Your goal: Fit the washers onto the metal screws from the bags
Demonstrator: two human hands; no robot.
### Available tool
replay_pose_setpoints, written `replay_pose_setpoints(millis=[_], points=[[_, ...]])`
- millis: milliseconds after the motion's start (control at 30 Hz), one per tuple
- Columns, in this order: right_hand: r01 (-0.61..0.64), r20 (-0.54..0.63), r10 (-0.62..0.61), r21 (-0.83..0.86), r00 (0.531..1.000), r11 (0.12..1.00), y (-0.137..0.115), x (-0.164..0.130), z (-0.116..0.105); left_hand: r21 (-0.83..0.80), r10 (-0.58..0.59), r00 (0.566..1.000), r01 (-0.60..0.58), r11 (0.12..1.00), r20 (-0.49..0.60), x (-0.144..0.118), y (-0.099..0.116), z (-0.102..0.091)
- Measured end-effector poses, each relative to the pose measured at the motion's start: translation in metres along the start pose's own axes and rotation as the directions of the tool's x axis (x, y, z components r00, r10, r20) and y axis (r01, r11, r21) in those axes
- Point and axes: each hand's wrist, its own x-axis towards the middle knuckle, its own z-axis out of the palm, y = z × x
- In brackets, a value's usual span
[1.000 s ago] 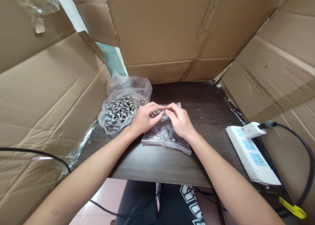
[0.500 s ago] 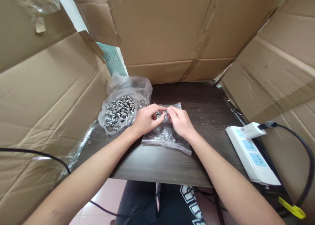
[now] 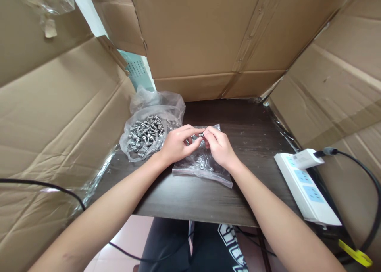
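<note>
My left hand [image 3: 177, 145] and my right hand [image 3: 219, 147] meet over a flat clear zip bag [image 3: 198, 171]. A small shiny metal bolt [image 3: 201, 135] sits between their fingertips. The left thumb and forefinger close on one end of it, while the right fingers pinch the other end and partly hide it. Whether a nut is on it, I cannot tell. Several small metal pieces [image 3: 202, 166] show in the zip bag. Left of my hands, an open plastic bag [image 3: 128, 155] holds a heap of metal bolts [image 3: 147, 133].
Everything lies on a dark wooden table [image 3: 190, 202]. Cardboard walls [image 3: 202, 34] enclose its back and sides. At the right stands a white power strip [image 3: 309, 196] with a plugged-in adapter [image 3: 306, 159]. A black cable [image 3: 44, 184] runs along the left.
The right fingers have shifted slightly around the bolt, whose end shows a little differently. My left hand keeps nearly the same pose. The whole view has drifted very slightly.
</note>
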Motion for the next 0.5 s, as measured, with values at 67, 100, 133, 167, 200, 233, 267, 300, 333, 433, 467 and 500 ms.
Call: replay_pose_setpoints(millis=[67,100,133,167,200,233,267,300,333,433,467,500], points=[[-0.002,0.008,0.002,-0.011,1.0,1.0,-0.0001,0.0004,-0.0006,0.003,-0.003,1.0,0.003,1.0,0.006,0.0004,0.0001,-0.0003],[-0.001,0.004,0.001,-0.01,1.0,1.0,-0.0003,0.0006,-0.0009,0.003,-0.001,1.0,0.001,1.0,0.007,0.0006,0.0002,-0.0004],[0.0,-0.002,0.0,0.0,1.0,1.0,-0.0006,0.0006,-0.0013,0.003,0.004,1.0,-0.004,1.0,0.007,0.0007,0.0002,-0.0005],[-0.001,-0.006,0.001,0.02,1.0,1.0,-0.0009,0.0006,-0.0016,0.003,0.01,1.0,-0.01,1.0,0.005,0.0008,0.0002,-0.0005],[-0.005,-0.006,0.005,0.048,1.0,0.999,-0.0013,0.0005,-0.0018,0.001,0.017,1.0,-0.017,1.0,0.001,0.0008,0.0001,-0.0005],[-0.01,-0.002,0.01,0.074,1.0,0.997,-0.0016,0.0003,-0.0021,-0.002,0.026,1.0,-0.026,1.0,-0.005,0.0008,0.0001,-0.0005],[-0.014,0.003,0.014,0.094,1.0,0.995,-0.002,0.0002,-0.0024,-0.006,0.035,0.999,-0.035,0.999,-0.009,0.0007,0.0,-0.0004],[-0.017,0.007,0.016,0.103,1.0,0.995,-0.0023,0.0,-0.0026,-0.011,0.043,0.999,-0.043,0.999,-0.011,0.0006,-0.0001,-0.0004],[-0.019,0.006,0.019,0.099,1.0,0.995,-0.0026,-0.0001,-0.0028,-0.016,0.049,0.999,-0.049,0.999,-0.01,0.0006,-0.0001,-0.0005],[-0.015,-0.029,0.017,0.068,0.999,0.998,-0.0036,-0.0004,-0.0034,-0.031,0.047,0.999,-0.047,0.998,-0.006,0.001,0.0001,-0.0008],[-0.011,-0.031,0.014,0.079,0.999,0.997,-0.0039,-0.0004,-0.0036,-0.035,0.041,0.999,-0.042,0.999,-0.009,0.0012,0.0002,-0.001],[-0.008,-0.025,0.011,0.101,1.0,0.995,-0.0043,-0.0004,-0.0037,-0.037,0.035,0.999,-0.036,0.999,-0.015,0.0013,0.0,-0.0011]])
